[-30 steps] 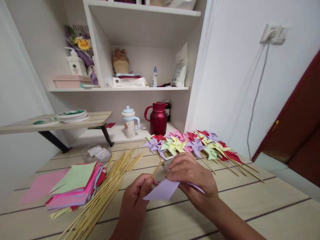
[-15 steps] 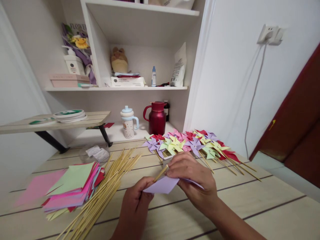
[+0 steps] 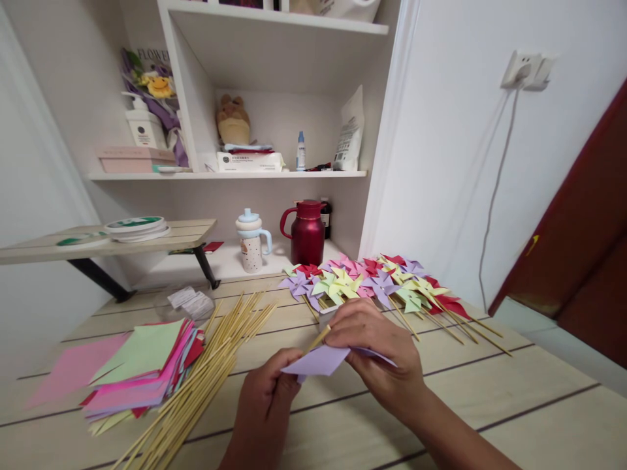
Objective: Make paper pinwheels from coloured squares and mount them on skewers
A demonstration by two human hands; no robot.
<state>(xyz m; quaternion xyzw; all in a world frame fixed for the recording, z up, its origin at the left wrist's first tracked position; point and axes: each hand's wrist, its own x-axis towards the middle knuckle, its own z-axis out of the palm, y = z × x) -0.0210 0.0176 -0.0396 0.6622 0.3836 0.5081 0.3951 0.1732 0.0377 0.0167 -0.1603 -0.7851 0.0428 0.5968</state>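
Note:
My left hand point(image 3: 264, 398) is closed around a bamboo stick point(image 3: 317, 339) that points up and to the right. A lilac paper piece point(image 3: 318, 360) sits over the stick's upper part, folded at its middle. My right hand point(image 3: 379, 352) pinches that paper at the stick's tip, fingers curled over it. Both hands hover just above the wooden table point(image 3: 514, 405), near its centre.
Several bamboo sticks point(image 3: 206, 378) lie in a loose bundle to the left, beside a stack of coloured paper squares point(image 3: 137, 365). Finished pinwheels point(image 3: 377, 284) lie behind the hands. A red jug point(image 3: 307, 232), a cup point(image 3: 251, 241) and shelves stand at the back.
The stick's tip has shifted right and lower, under my right fingers, and the lilac paper has moved with it. Both hands stay in almost the same place.

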